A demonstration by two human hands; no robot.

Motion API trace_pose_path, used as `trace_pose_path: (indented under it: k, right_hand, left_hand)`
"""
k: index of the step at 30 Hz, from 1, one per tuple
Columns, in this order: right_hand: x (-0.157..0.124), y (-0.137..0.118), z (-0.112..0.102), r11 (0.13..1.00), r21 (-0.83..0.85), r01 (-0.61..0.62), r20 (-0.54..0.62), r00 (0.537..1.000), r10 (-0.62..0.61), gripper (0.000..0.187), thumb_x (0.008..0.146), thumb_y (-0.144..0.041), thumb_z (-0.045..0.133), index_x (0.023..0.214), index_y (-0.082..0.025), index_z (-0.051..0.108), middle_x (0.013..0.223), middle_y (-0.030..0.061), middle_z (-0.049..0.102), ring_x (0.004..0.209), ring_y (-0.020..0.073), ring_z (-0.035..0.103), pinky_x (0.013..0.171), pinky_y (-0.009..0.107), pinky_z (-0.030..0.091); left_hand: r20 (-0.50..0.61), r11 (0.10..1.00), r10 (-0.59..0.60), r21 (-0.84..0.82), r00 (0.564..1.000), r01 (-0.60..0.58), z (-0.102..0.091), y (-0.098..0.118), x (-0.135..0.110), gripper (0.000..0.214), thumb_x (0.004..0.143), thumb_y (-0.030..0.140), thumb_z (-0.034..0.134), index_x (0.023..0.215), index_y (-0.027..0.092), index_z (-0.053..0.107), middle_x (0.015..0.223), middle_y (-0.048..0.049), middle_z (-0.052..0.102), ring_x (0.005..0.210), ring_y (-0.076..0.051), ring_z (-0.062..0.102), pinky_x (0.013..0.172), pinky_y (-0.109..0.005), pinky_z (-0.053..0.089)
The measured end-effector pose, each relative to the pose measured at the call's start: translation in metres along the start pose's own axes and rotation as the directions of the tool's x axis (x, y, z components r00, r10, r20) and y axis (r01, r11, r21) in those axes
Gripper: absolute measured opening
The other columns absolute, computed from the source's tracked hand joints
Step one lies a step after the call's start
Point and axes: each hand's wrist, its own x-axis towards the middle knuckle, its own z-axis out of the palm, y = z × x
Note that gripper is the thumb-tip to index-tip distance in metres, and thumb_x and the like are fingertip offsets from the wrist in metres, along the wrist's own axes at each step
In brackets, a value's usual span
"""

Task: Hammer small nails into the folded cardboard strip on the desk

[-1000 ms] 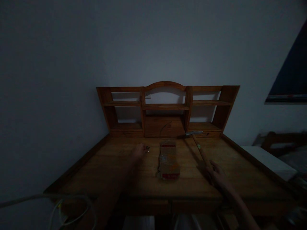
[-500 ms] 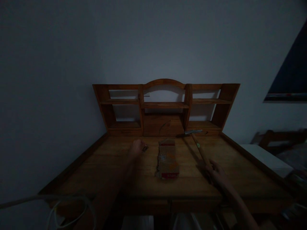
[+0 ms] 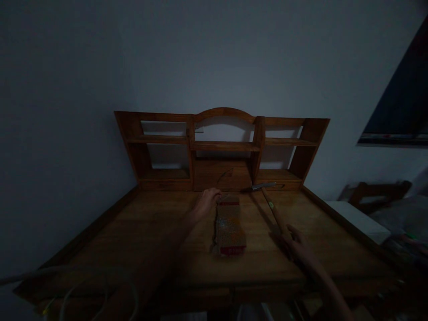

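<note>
My right hand is closed around the wooden handle of a hammer, whose grey metal head points away toward the shelf. Over the far left corner of a torn piece of cardboard is my left hand, its fingers pinched together. A tiny glint of metal shows at those fingertips, too small and dark to name. The cardboard lies flat on the wooden desk, brown with red edges and a ragged left side.
A wooden shelf unit rises along the desk's back edge. Pale cables loop across the lower left. To the right stand a white surface and a wooden chair back. The room is dim.
My left hand has moved right and slightly away, from beside the cardboard to its far left corner. The right hand keeps its hold on the hammer. The view has shifted a little.
</note>
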Motion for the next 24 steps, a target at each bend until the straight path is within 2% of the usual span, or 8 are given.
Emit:
trace_pose_path:
  k: [2, 5, 9, 13, 18, 24]
  right_hand:
    - [-0.002, -0.002, 0.0, 1.0, -0.014, 0.019, -0.026, 0.999, -0.019, 0.08, 0.067, -0.052, 0.063, 0.135, -0.013, 0.046, 0.091, 0.0092, 0.069, 0.065, 0.0208, 0.064, 0.047, 0.027, 0.048]
    - [-0.002, -0.003, 0.0, 0.998, -0.055, 0.02, -0.049, 0.999, -0.022, 0.077, 0.068, -0.054, 0.061, 0.133, -0.014, 0.049, 0.084, 0.0075, 0.069, 0.062, 0.0209, 0.064, 0.047, 0.028, 0.048]
    - [0.001, 0.0, 0.001, 0.998, -0.065, -0.01, 0.006, 1.0, 0.011, 0.086, 0.072, -0.056, 0.059, 0.14, -0.009, 0.037, 0.084, 0.0073, 0.067, 0.055, 0.0175, 0.06, 0.044, 0.026, 0.044]
    - [0.005, 0.006, -0.001, 0.997, -0.072, -0.017, 0.031, 0.999, 0.019, 0.084, 0.074, -0.056, 0.06, 0.139, -0.008, 0.037, 0.092, 0.0107, 0.068, 0.056, 0.0173, 0.061, 0.044, 0.025, 0.043]
    - [0.009, 0.011, -0.005, 0.995, -0.101, 0.01, 0.015, 1.0, -0.008, 0.085, 0.07, -0.054, 0.066, 0.134, -0.005, 0.042, 0.1, 0.0152, 0.068, 0.075, 0.0233, 0.066, 0.057, 0.028, 0.051]
    - [0.01, 0.01, -0.007, 0.992, -0.123, -0.028, 0.033, 0.999, 0.033, 0.084, 0.072, -0.054, 0.063, 0.139, -0.008, 0.039, 0.102, 0.0164, 0.069, 0.077, 0.024, 0.068, 0.061, 0.03, 0.053]
  left_hand:
    - [-0.017, 0.998, 0.047, -0.045, 0.999, -0.047, 0.013, 0.0, -0.001, 0.024, 0.09, 0.016, 0.048, 0.096, 0.021, 0.071, 0.095, -0.0045, 0.07, 0.087, -0.017, 0.064, 0.079, -0.026, 0.047]
    - [-0.111, 0.985, 0.057, -0.156, 0.992, -0.074, 0.025, -0.009, -0.007, 0.026, 0.091, 0.017, 0.046, 0.1, 0.022, 0.07, 0.098, -0.0045, 0.067, 0.09, -0.016, 0.062, 0.082, -0.027, 0.048]
    - [-0.229, 0.935, -0.138, -0.351, 0.963, 0.051, 0.034, -0.028, -0.012, 0.024, 0.089, 0.022, 0.052, 0.108, 0.022, 0.067, 0.097, -0.0042, 0.065, 0.09, -0.016, 0.062, 0.082, -0.028, 0.05]
    - [-0.198, 0.805, -0.31, -0.575, 0.93, 0.146, 0.04, -0.034, -0.01, 0.032, 0.083, 0.023, 0.061, 0.115, 0.02, 0.062, 0.09, -0.0031, 0.065, 0.084, -0.015, 0.064, 0.076, -0.026, 0.051]
    - [-0.123, 0.676, -0.377, -0.714, 0.918, 0.182, 0.044, -0.021, -0.011, 0.039, 0.076, 0.018, 0.068, 0.114, 0.018, 0.058, 0.085, -0.0007, 0.062, 0.076, -0.012, 0.064, 0.072, -0.023, 0.051]
    - [-0.107, 0.673, -0.364, -0.717, 0.925, 0.182, 0.051, -0.014, -0.014, 0.044, 0.075, 0.015, 0.069, 0.116, 0.019, 0.057, 0.084, 0.0006, 0.062, 0.075, -0.011, 0.065, 0.073, -0.022, 0.051]
